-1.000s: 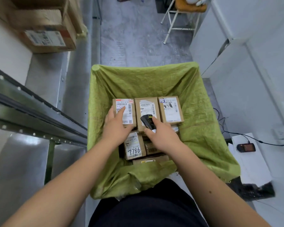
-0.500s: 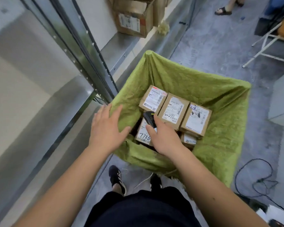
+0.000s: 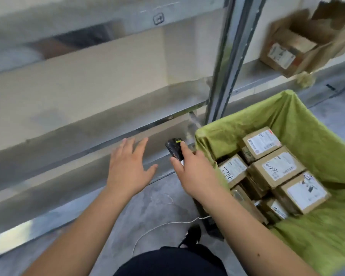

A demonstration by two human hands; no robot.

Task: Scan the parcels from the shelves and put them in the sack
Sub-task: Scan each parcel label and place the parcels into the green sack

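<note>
Metal shelves (image 3: 108, 108), grey, in tiers along the left and top; blurred; upright post (image 3: 225, 62) at the right end.
Concrete floor (image 3: 147, 212), grey, below the shelves; thin white cord (image 3: 163, 226) lying loose across it.
Green sack (image 3: 299, 124), open-mouthed, lining a frame at right, just beside the post; cloth folded outward over the rim.
Parcels, brown cardboard with white labels, packed close inside the sack in a top layer over others partly hidden: parcel marked 7786 (image 3: 232, 170) nearest the near-left corner; handwritten parcel (image 3: 277, 168) at centre, digits too blurred to read; far parcel (image 3: 262, 143) toward the back; near parcel (image 3: 305, 193) toward the front right.
Open carton (image 3: 299, 46), brown, flaps up, on a lower ledge at upper right, well apart from the sack.
Left hand (image 3: 127, 170), fingers (image 3: 126, 146) straight and spread, grasping nothing, held in the air in front of the shelf edge.
Right hand (image 3: 195, 172), just left of the sack rim, fingers wrapped round a scanner (image 3: 174, 149), forefinger lying along its top.
Scanner: black, small, handheld, nose toward the shelves, yellow tag near the tip.
Dark shoe (image 3: 191, 234) on the floor between the forearms.
</note>
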